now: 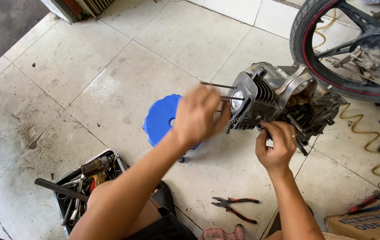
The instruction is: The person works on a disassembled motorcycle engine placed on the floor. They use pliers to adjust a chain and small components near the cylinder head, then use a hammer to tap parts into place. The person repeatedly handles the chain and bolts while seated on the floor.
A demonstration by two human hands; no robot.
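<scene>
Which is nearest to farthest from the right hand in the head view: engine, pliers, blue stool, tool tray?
From the right hand:
1. Engine: touching, just above the hand, fingers at its lower edge.
2. Pliers: on the floor below and to its left.
3. Blue stool: farther left, behind the left hand.
4. Tool tray: far left, at the lower corner.

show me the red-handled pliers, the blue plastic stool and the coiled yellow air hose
red-handled pliers (234, 208), head view, on the pivot where the handles meet
blue plastic stool (159, 119), head view, on the bare left part of its seat
coiled yellow air hose (367, 141), head view, on a loop lying on the floor tiles
</scene>
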